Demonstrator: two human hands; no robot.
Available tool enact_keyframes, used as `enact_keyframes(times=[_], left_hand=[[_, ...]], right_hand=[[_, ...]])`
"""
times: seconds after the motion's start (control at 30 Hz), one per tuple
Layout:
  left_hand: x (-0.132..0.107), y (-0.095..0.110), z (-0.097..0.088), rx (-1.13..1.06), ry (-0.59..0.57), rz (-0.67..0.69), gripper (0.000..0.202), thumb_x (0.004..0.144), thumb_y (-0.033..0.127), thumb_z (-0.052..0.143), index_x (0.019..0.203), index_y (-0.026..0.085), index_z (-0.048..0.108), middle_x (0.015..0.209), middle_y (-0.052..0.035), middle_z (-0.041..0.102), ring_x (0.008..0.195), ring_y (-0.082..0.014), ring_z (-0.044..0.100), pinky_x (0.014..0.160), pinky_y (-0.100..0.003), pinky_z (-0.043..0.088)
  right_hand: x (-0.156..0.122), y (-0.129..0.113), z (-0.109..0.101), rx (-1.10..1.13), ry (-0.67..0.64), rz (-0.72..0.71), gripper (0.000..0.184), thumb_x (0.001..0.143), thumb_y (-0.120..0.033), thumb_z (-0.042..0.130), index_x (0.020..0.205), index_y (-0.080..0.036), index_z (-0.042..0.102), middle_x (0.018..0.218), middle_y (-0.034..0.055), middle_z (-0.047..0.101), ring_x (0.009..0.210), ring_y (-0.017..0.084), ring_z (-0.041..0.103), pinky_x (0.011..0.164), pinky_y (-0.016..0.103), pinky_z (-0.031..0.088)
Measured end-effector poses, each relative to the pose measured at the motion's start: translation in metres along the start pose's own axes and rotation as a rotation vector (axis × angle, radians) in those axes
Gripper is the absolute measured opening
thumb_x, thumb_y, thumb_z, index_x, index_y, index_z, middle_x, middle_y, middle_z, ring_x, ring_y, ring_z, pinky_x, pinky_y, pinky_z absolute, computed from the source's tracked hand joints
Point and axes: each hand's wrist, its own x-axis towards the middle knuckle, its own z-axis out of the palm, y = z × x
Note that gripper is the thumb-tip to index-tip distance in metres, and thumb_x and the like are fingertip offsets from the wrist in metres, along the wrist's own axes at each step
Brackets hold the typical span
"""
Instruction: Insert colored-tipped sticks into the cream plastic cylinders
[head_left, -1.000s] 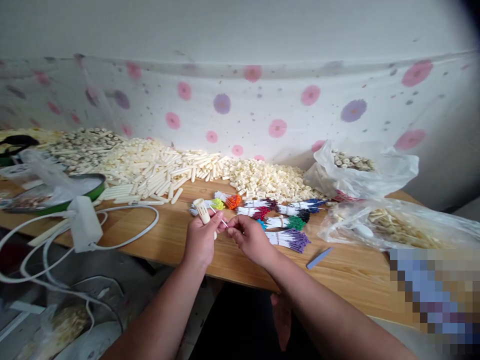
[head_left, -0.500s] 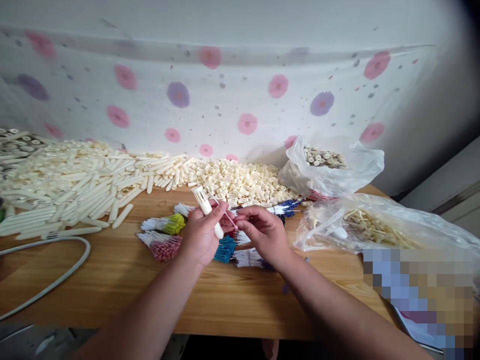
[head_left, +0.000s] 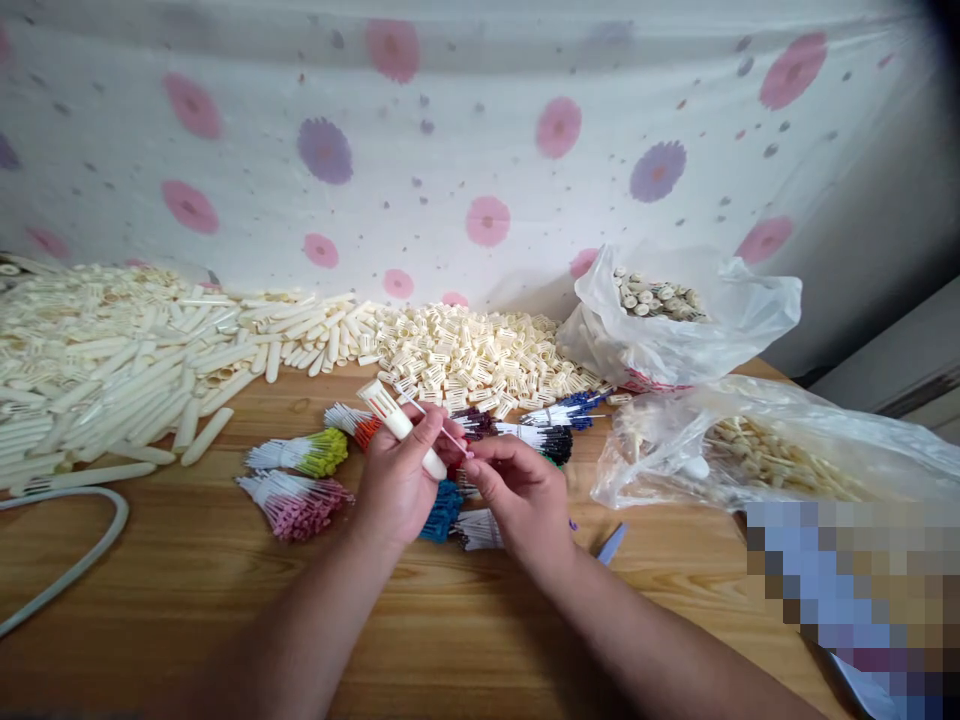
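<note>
My left hand point(head_left: 390, 492) is closed round a cream slotted pen barrel point(head_left: 388, 410), which tilts up to the left. A thin pen refill with a pink end point(head_left: 469, 454) runs between my two hands, its pale shaft beside the barrel. My right hand point(head_left: 531, 488) pinches that pink end between thumb and finger. Below and around them lie banded bundles of white refills with coloured ends: a pink bundle point(head_left: 294, 504), a yellow-green bundle point(head_left: 300, 454), a teal bundle point(head_left: 442, 512), a black bundle point(head_left: 541, 440) and a blue bundle point(head_left: 574, 410). My hands partly hide several others.
Cream pen tubes point(head_left: 150, 385) pile up at the left, and short slotted pieces point(head_left: 472, 355) heap at the back. Two plastic bags, an upright bag point(head_left: 739, 320) and a flatter bag point(head_left: 652, 460), stand at the right. A white cable point(head_left: 116, 525) curves at left; a blue piece point(head_left: 612, 542) lies nearby.
The view has tilted down and moved in, so more of the table's bundles and the blue piece show. My hands keep their grips, the refill's pink end now clearer at my right fingertips.
</note>
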Motion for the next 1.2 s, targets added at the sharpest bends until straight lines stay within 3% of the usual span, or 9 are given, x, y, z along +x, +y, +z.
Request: enact_keyframes(times=[0.1,0.23,0.37,0.53,0.7,0.8,0.87,1.03,1.2], left_hand=[[-0.003,-0.002,0.001,-0.022,-0.036,0.002,0.020,0.070,0.024,0.077,0.076,0.017,0.060,0.065,-0.0004,0.068,0.062,-0.0107,0.062,0.056,-0.019,0.052],[-0.006,-0.004,0.000,-0.051,-0.080,-0.019,0.020,0.070,0.024,0.077,0.076,0.017,0.059,0.067,-0.0003,0.068,0.063,-0.0113,0.063,0.060,-0.022,0.054],[-0.006,-0.004,-0.001,-0.099,-0.076,-0.060,0.022,0.068,0.023,0.078,0.076,0.017,0.059,0.066,0.0015,0.067,0.060,-0.0101,0.062,0.056,-0.020,0.053],[-0.007,-0.006,0.000,-0.057,-0.093,-0.086,0.025,0.066,0.027,0.080,0.077,0.019,0.060,0.069,0.0006,0.068,0.064,-0.0119,0.063,0.058,-0.021,0.052],[-0.007,-0.010,-0.009,0.363,-0.191,0.127,0.024,0.071,0.040,0.075,0.076,0.018,0.066,0.063,-0.0003,0.065,0.060,-0.0136,0.059,0.059,-0.025,0.047],[-0.004,-0.008,-0.016,0.708,-0.210,0.297,0.021,0.069,0.038,0.076,0.069,0.018,0.069,0.058,-0.0001,0.060,0.056,-0.0138,0.053,0.056,-0.025,0.041],[-0.001,-0.006,-0.018,0.839,-0.224,0.373,0.018,0.070,0.036,0.075,0.066,0.019,0.070,0.062,-0.0018,0.063,0.061,-0.0158,0.054,0.061,-0.027,0.042],[0.004,-0.002,-0.019,0.969,-0.326,0.493,0.013,0.074,0.030,0.070,0.065,0.021,0.070,0.064,-0.0027,0.064,0.063,-0.0169,0.055,0.064,-0.028,0.043],[0.006,0.000,-0.018,0.973,-0.353,0.484,0.015,0.075,0.029,0.068,0.063,0.020,0.069,0.062,-0.0024,0.063,0.062,-0.0163,0.055,0.064,-0.028,0.043]], right_hand=[[-0.002,-0.003,0.000,-0.123,0.072,-0.121,0.005,0.082,-0.021,0.065,0.085,-0.021,0.068,0.080,0.0032,0.068,0.073,0.015,0.063,0.068,0.029,0.052],[-0.003,-0.008,0.000,-0.186,0.079,-0.236,0.012,0.082,-0.018,0.064,0.094,-0.022,0.066,0.084,0.0029,0.067,0.075,0.015,0.062,0.068,0.029,0.052],[-0.003,-0.009,0.001,-0.206,0.064,-0.308,0.018,0.081,-0.015,0.065,0.097,-0.023,0.066,0.087,0.0028,0.067,0.079,0.015,0.063,0.069,0.030,0.053],[-0.003,-0.009,0.002,-0.227,0.136,-0.359,0.014,0.083,-0.012,0.062,0.092,-0.022,0.066,0.083,0.0021,0.065,0.078,0.014,0.061,0.070,0.029,0.052],[0.003,-0.028,-0.007,-0.089,0.241,-0.345,0.009,0.085,-0.013,0.057,0.088,-0.021,0.060,0.093,0.0051,0.063,0.088,0.017,0.061,0.074,0.034,0.054],[0.003,-0.056,-0.021,-0.057,0.303,-0.490,0.016,0.084,-0.007,0.056,0.091,-0.021,0.059,0.090,0.0047,0.066,0.084,0.018,0.065,0.070,0.035,0.056],[-0.001,-0.077,-0.034,-0.170,0.314,-0.621,0.022,0.081,-0.003,0.056,0.092,-0.021,0.060,0.084,0.0037,0.066,0.082,0.018,0.066,0.069,0.035,0.057],[-0.015,-0.113,-0.057,-0.571,0.014,-0.683,0.022,0.076,-0.004,0.058,0.090,-0.020,0.061,0.083,0.0049,0.068,0.077,0.015,0.067,0.068,0.028,0.057],[-0.012,-0.123,-0.052,-0.722,-0.073,-0.693,0.016,0.077,-0.007,0.055,0.080,-0.021,0.063,0.073,0.0034,0.069,0.067,0.011,0.066,0.061,0.020,0.057]])
